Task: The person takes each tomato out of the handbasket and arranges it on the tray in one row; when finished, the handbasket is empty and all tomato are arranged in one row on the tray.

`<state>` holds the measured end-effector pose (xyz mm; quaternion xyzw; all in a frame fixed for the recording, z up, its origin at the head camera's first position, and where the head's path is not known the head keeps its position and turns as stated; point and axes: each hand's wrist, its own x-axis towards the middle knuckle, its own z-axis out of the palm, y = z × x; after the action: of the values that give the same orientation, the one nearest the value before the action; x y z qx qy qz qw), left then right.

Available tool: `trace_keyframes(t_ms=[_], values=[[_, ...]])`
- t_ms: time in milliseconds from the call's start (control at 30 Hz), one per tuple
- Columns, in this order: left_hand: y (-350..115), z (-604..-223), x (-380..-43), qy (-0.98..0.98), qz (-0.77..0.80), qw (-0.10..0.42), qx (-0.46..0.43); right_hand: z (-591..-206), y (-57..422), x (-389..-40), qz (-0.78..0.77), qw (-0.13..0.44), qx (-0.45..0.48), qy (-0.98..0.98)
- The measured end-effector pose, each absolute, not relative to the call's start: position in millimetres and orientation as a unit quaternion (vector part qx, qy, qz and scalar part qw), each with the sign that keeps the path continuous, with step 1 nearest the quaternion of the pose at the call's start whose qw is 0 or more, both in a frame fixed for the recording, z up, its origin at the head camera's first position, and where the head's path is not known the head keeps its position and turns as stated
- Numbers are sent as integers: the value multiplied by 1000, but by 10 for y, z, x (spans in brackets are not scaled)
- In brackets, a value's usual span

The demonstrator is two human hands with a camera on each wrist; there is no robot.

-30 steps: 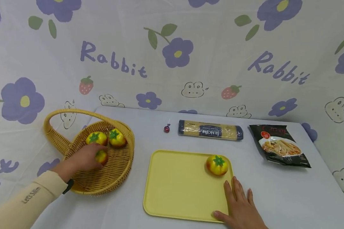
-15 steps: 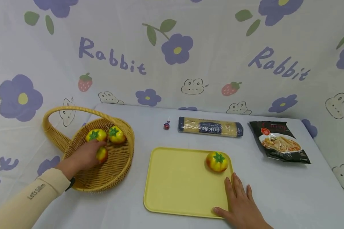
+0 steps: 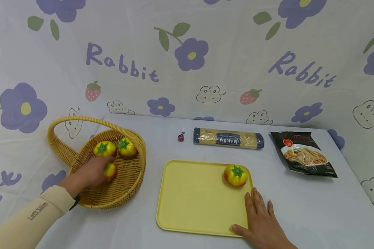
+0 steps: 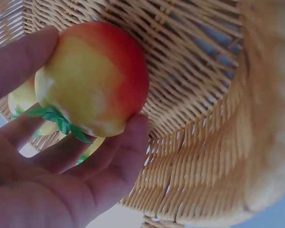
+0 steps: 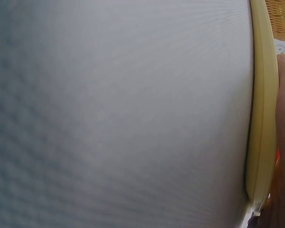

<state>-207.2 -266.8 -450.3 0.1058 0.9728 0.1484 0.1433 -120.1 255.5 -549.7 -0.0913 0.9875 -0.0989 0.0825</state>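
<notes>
My left hand (image 3: 95,170) reaches into the wicker basket (image 3: 137,183) and holds a yellow-red tomato (image 4: 97,78) with a green calyx. In the left wrist view, the thumb and fingers curve around its sides. Behind that hand, a second tomato (image 3: 105,148) and a third tomato (image 3: 127,148) lie in the basket. On the yellow tray (image 3: 199,204), another tomato (image 3: 236,175) sits near the top right corner. My right hand (image 3: 263,221) lies with straight, spread fingers on the tray's right edge, its thumb at the lower right corner. The right wrist view shows mainly white tablecloth and the tray's rim (image 5: 262,109).
Behind the tray lie a small wrapped lollipop (image 3: 181,137) and a pack of spaghetti (image 3: 228,138). A black noodle packet (image 3: 305,154) is at the right. The basket's arched handle (image 3: 81,118) rises over its left and back. A patterned cloth (image 3: 230,52) hangs behind the table.
The head view has shifted slightly. My left hand stays in the basket around the same tomato, and my right hand stays on the tray's edge.
</notes>
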Motion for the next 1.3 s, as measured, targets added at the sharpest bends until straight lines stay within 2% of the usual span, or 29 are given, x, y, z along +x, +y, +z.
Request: trace_keyframes(t_ms=[200, 400, 600, 733, 967, 1300], values=[[-2682, -4438, -1995, 972, 167, 136, 98, -5509, 2564, -1205, -98, 83, -93, 987], [-2505, -4062, -1842, 976, 154, 116, 103, -5510, 2574, -1213, -99, 83, -91, 987], [-2178, -3641, -1620, 971, 148, 151, 108, -5493, 2567, -1217, -102, 100, -83, 986], [-1860, -3505, -1481, 966, 158, 156, 135, -5492, 2559, -1217, -101, 101, -80, 987], [-1151, -3594, -1431, 945, 195, 185, 184, -5484, 2572, -1210, -102, 102, -74, 987], [-413, -4030, -1996, 944, 212, 137, 212, -5478, 2562, -1194, -107, 83, -83, 987]])
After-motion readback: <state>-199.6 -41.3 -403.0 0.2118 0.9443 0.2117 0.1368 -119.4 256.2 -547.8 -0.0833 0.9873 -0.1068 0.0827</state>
